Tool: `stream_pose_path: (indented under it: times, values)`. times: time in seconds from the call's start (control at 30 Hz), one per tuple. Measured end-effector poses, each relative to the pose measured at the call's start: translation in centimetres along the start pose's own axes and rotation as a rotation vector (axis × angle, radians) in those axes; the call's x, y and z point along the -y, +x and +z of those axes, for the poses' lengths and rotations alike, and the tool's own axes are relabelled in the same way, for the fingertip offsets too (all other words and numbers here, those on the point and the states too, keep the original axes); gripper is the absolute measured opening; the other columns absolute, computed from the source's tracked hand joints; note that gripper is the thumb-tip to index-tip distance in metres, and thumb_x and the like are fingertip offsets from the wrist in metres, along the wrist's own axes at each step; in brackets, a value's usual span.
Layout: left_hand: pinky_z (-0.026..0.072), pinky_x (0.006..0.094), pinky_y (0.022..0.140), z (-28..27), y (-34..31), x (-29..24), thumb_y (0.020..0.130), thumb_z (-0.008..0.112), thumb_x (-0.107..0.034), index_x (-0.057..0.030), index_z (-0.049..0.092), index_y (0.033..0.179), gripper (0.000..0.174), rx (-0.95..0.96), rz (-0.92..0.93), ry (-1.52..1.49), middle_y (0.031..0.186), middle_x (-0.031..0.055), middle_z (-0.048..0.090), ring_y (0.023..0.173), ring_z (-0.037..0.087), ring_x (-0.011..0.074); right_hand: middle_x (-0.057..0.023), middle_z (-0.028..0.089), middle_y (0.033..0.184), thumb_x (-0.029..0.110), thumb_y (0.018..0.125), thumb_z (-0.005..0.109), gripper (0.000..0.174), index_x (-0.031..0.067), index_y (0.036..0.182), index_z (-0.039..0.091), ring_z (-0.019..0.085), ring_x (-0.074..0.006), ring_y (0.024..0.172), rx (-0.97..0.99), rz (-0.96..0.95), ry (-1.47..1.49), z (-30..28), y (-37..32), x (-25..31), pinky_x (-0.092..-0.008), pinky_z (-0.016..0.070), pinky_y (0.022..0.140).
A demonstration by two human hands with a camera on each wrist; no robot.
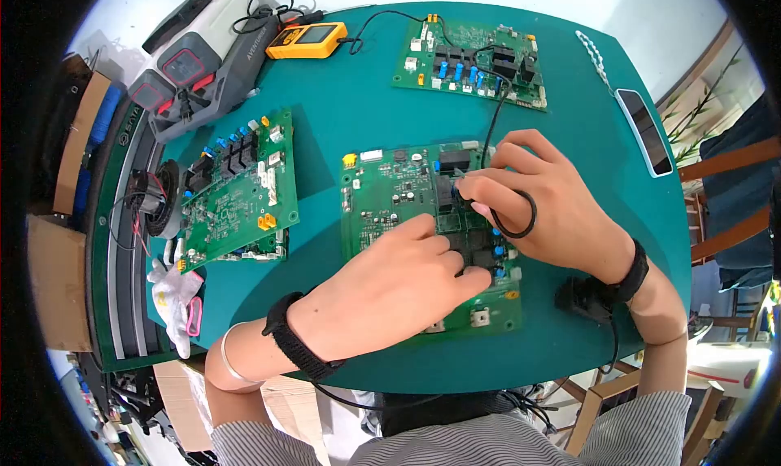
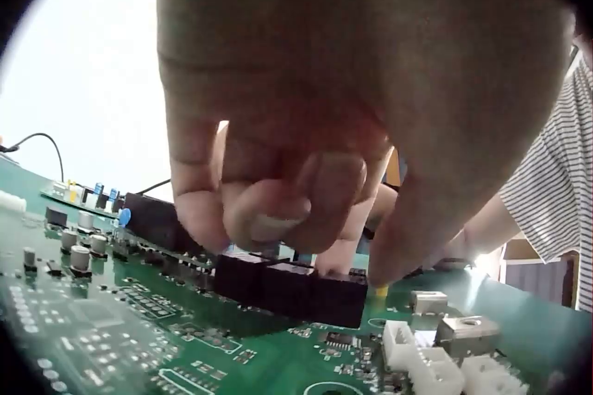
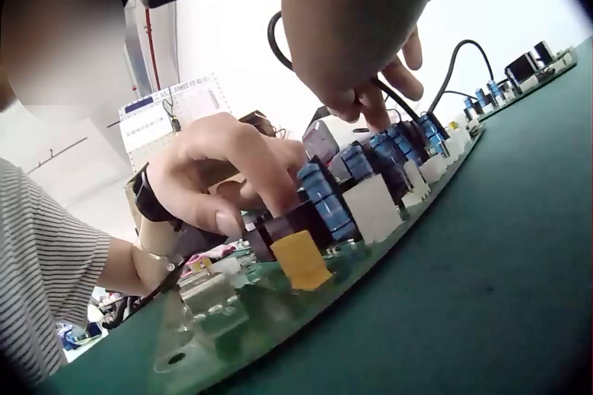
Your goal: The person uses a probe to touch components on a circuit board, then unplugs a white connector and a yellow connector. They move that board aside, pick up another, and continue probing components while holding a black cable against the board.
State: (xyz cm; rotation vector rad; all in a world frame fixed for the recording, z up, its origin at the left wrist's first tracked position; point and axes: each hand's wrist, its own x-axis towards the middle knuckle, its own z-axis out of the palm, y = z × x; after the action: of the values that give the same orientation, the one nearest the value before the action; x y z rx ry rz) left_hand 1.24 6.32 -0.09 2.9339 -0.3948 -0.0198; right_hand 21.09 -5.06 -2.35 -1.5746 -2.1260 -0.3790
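Observation:
A green circuit board point(image 1: 370, 222) with black relays point(image 2: 287, 293) and blue cylindrical parts point(image 3: 326, 199) lies in front of me, under both hands. My left hand point(image 1: 390, 283) reaches across its near half. In the left wrist view its bent fingers and thumb grip around the row of relays, fingertips right at the black housings. At the board's far right part, my right hand point(image 1: 553, 201) pinches a black cable point(image 1: 493, 120), which loops round beside the fingers. The cable's end is hidden between fingertips close over the relays.
A yellow handheld meter point(image 1: 313, 41) with a cable stands at the back left. Other circuit boards lie at the back point(image 1: 472, 39) and stacked at left point(image 1: 244, 197). A phone point(image 1: 645, 132) is at right, a glove point(image 1: 175, 303) at left, a black object point(image 1: 582, 297) near the right wrist.

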Motion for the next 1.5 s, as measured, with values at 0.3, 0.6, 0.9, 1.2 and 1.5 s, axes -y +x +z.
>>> stream_pose_path:
  times: [0.3, 0.6, 0.9, 1.2, 1.5]
  values:
    - [0.0462, 0.0328, 0.082, -0.4, 0.2, 0.0, 0.075, 0.064, -0.016, -0.013, 0.058, 0.079, 0.008, -0.122, 0.194, 0.099, 0.071, -0.0002, 0.052, 0.075, 0.059, 0.0172, -0.0031, 0.052, 0.066, 0.01, 0.081, 0.071, 0.016, 0.01, 0.089, 0.058, 0.058, -0.0224, 0.072, 0.003, 0.081, -0.053, -1.2, 0.0, -0.4, -0.0369, 0.0478, 0.071]
    - [0.0466, 0.0342, 0.079, 0.8, 0.5, -0.2, 0.077, 0.076, -0.027, -0.0109, 0.058, 0.075, 0.025, -0.141, -0.066, 0.171, 0.069, 0.0013, 0.056, 0.074, 0.059, 0.0193, -0.0085, 0.055, 0.07, 0.007, 0.084, 0.069, 0.015, 0.0061, 0.094, 0.058, 0.059, -0.0289, 0.073, -0.139, 0.177, 0.088, -1.5, -0.2, -1.2, -0.042, 0.0484, 0.064]
    - [0.0466, 0.0386, 0.074, 1.1, 0.5, -1.0, 0.075, 0.078, -0.028, -0.0079, 0.059, 0.076, 0.028, -0.164, -0.248, -0.008, 0.068, 0.0047, 0.059, 0.071, 0.062, 0.0266, -0.0069, 0.063, 0.091, 0.003, 0.084, 0.074, 0.017, 0.0066, 0.097, 0.065, 0.06, -0.0302, 0.089, 0.044, 0.065, 0.209, -0.8, -0.8, -1.8, -0.0406, 0.0499, 0.075]
    - [0.0467, 0.0414, 0.074, 1.2, 0.2, -0.1, 0.075, 0.075, -0.019, -0.0077, 0.058, 0.078, 0.021, -0.232, -0.388, -0.041, 0.07, 0.0071, 0.061, 0.073, 0.063, 0.0292, -0.0062, 0.053, 0.071, 0.014, 0.088, 0.068, 0.012, 0.0078, 0.091, 0.058, 0.058, -0.0268, 0.078, 0.047, 0.02, -0.018, -1.5, -0.6, -1.8, -0.0373, 0.049, 0.077]
    - [0.0453, 0.0414, 0.071, 0.3, 0.2, 2.1, 0.078, 0.079, -0.015, -0.0092, 0.065, 0.086, 0.018, -0.308, -0.444, 0.024, 0.071, 0.0045, 0.063, 0.073, 0.062, 0.0283, -0.007, 0.053, 0.065, 0.014, 0.088, 0.067, 0.011, 0.0061, 0.091, 0.06, 0.06, -0.0274, 0.073, 0.164, 0.061, -0.078, -2.4, -0.6, -2.0, -0.0401, 0.0475, 0.074]
